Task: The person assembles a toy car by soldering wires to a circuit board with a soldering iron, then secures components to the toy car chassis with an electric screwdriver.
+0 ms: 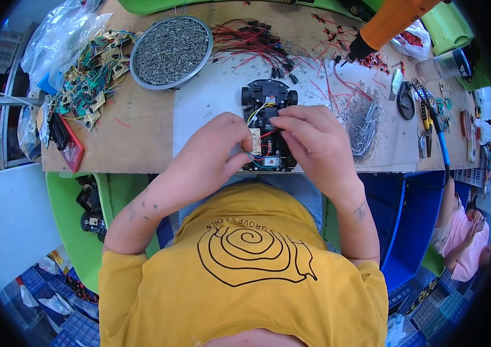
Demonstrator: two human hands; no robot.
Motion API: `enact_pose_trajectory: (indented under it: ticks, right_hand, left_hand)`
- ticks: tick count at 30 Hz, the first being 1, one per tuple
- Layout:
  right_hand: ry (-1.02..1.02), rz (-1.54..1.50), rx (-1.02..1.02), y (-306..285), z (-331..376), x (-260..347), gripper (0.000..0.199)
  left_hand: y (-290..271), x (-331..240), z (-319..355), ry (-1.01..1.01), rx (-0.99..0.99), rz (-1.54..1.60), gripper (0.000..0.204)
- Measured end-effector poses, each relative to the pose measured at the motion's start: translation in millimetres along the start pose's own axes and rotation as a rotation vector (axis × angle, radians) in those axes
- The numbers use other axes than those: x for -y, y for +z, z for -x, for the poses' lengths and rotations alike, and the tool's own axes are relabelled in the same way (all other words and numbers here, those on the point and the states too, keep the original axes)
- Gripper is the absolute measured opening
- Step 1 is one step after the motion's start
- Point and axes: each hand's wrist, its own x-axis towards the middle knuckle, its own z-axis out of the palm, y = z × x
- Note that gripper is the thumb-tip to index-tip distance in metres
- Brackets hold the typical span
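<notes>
A black toy car chassis (pixel 271 89) lies on a white sheet at the table's near edge, wheels showing at its far end. Yellow, red and blue wires run over it, and a small tan circuit board (pixel 255 139) sits on its left side. My left hand (pixel 213 144) pinches that board's left edge between thumb and fingers. From the right, my right hand (pixel 318 139) reaches over the chassis with its fingertips pressed together near a red wire (pixel 268 133). What lies between those fingertips is too small to make out.
A round tray of small metal screws (pixel 171 52) stands beyond my left hand. Wired circuit boards (pixel 98 72) pile up farther left. Red-and-black leads (pixel 257 43) lie at the back. An orange power screwdriver (pixel 387 29) hangs overhead; a soldering iron (pixel 441 136) is at right. Another person (pixel 465 237) is lower right.
</notes>
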Motion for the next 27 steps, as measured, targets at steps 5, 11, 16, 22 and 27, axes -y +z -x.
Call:
enact_pose_trajectory:
  ticks: [5, 11, 16, 22, 27]
  right_hand:
    - [-0.063, 0.081, 0.048, 3.5, -1.4, -3.9, 0.022]
    - [-0.010, 0.044, 0.012, 6.9, 14.9, -9.8, 0.022]
    - [-0.063, 0.017, -0.049, 13.1, 7.6, -13.9, 0.023]
    - [-0.081, 0.139, -0.061, 11.6, 15.9, -20.4, 0.024]
    - [-0.108, 0.133, -0.002, 7.0, 31.1, -14.7, 0.030]
  left_hand:
    - [8.2, 8.6, 2.7, 0.152, -0.159, 0.061, 0.023]
    - [16.9, 11.9, 0.1, 0.151, -0.227, 0.119, 0.035]
    - [20.2, 16.5, -1.6, 0.163, -0.233, 0.083, 0.038]
    - [24.6, 13.6, -2.9, 0.101, -0.241, 0.252, 0.038]
    - [24.2, 13.2, -6.5, 0.110, -0.231, 0.243, 0.037]
